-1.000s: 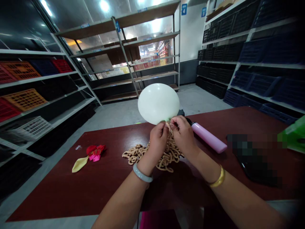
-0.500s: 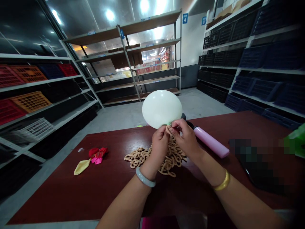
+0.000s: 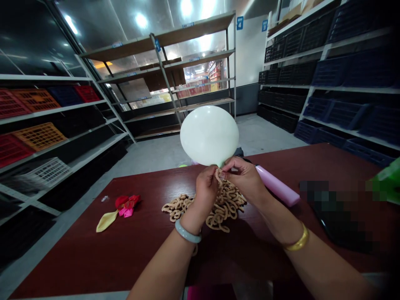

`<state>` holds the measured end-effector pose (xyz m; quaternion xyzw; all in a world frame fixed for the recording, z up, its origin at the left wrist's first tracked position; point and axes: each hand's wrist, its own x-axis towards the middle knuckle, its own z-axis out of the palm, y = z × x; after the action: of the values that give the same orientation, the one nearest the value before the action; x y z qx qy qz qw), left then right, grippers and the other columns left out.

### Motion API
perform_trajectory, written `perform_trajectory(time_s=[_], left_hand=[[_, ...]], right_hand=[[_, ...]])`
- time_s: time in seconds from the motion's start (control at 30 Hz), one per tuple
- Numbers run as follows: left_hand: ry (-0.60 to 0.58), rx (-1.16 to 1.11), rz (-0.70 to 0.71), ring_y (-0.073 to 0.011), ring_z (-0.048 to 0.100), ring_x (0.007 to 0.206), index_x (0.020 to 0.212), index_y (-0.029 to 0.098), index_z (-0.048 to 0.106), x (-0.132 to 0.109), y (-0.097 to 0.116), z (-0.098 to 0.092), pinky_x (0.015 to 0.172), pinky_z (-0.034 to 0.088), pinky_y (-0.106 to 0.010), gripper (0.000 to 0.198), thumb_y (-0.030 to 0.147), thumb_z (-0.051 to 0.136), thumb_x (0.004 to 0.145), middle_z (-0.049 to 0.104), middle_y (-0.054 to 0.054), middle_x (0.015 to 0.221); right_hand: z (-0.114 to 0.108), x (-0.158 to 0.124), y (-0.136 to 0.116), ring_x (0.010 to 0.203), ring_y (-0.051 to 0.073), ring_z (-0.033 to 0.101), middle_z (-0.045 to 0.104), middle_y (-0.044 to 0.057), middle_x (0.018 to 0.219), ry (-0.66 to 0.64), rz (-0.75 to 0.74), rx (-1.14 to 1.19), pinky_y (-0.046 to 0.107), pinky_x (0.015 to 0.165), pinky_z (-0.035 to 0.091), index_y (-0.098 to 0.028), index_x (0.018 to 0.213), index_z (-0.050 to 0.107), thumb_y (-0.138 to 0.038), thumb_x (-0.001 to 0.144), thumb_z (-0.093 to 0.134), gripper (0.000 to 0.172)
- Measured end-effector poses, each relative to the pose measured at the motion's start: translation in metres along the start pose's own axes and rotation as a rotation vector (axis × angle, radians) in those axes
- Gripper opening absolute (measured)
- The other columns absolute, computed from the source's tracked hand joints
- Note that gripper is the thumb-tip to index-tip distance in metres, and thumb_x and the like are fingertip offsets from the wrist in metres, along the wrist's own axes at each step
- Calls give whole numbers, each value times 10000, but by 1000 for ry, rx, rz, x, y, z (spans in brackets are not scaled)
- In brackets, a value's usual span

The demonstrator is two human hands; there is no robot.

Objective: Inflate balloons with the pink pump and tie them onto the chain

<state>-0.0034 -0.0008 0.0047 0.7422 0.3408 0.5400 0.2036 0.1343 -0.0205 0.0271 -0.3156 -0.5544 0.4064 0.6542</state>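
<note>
An inflated pale green balloon (image 3: 209, 135) stands above my two hands over the dark red table (image 3: 93, 254). My left hand (image 3: 206, 189) is closed, pinching the balloon's neck and a loop of the tan chain. My right hand (image 3: 245, 179) is closed too, its fingertips pinching the same neck and chain end from the right. The rest of the tan plastic chain (image 3: 178, 206) lies heaped on the table under my hands. A pink hand pump (image 3: 276, 189) lies just right of my right hand.
Flat balloons, one yellow (image 3: 106, 221) and red and pink ones (image 3: 126, 202), lie on the table's left. A blurred patch (image 3: 331, 196) and a green object (image 3: 389, 183) sit at the right. Metal shelves with crates line both sides of the aisle.
The balloon and both hands have risen slightly, and the balloon looms larger. My fingers keep working at its neck; the view has shifted a little.
</note>
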Motion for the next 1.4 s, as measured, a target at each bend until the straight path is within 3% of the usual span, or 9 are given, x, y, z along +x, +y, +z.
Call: perform_trajectory(time_s=[0.23,0.4,0.53,0.7,0.83,0.93,1.1,1.27,1.4], left_hand=[[42,-96,-10,-128,500,674,779,162,583,0,5,2,647,396,-242,203,271,498,928,574,-7,717],[40,-57,-3,-121,464,633,754,157,577,0,6,0,604,377,-236,227,267,485,931,532,6,663],[2,32,84,-127,471,616,717,160,574,2,4,-5,591,370,-240,242,257,489,922,527,5,638],[-82,51,195,-134,517,639,782,168,617,8,3,-8,626,401,-244,215,245,477,926,578,-9,673],[-80,40,123,-140,526,656,754,167,587,8,3,-7,640,402,-248,244,280,468,935,582,-18,685],[-91,30,29,-142,522,658,743,169,574,4,4,-1,638,399,-246,279,325,457,942,573,-15,681],[-121,-48,11,-143,526,697,722,169,564,-3,6,12,693,419,-249,297,328,452,946,572,-8,695],[-197,-6,-13,-161,566,729,746,169,604,-4,4,19,752,457,-282,303,315,436,951,620,-26,729],[-168,20,17,-203,615,890,806,174,657,-3,1,20,877,458,-348,270,307,462,937,695,-63,879]], right_hand=[[5,-2,0,588,83,506,603,-27,677,-40,351,305,237,536,385,-190,663,610,-327,615,821,255],[6,-3,-2,700,92,544,603,-39,775,16,162,174,239,639,429,-221,767,636,-269,657,792,197],[-1,0,-4,767,120,546,622,-12,790,-47,63,-18,267,704,432,-212,732,685,-239,659,787,128],[-6,1,-4,555,70,420,550,-37,620,-92,301,145,227,494,303,-185,658,649,-285,606,827,211],[-3,-1,-4,546,64,402,530,-28,626,-142,430,406,212,451,255,-174,645,631,-327,632,817,241],[-2,-1,-3,560,78,448,550,-23,637,-83,445,509,211,467,321,-187,651,620,-326,662,804,230],[-1,2,5,540,89,492,582,-31,624,40,441,637,227,506,404,-196,696,626,-315,670,798,211],[0,7,15,484,104,486,603,-23,583,162,416,608,250,468,397,-194,731,635,-276,625,792,207],[1,8,20,484,107,502,613,-20,576,208,410,552,245,461,398,-189,747,647,-263,592,800,230]])
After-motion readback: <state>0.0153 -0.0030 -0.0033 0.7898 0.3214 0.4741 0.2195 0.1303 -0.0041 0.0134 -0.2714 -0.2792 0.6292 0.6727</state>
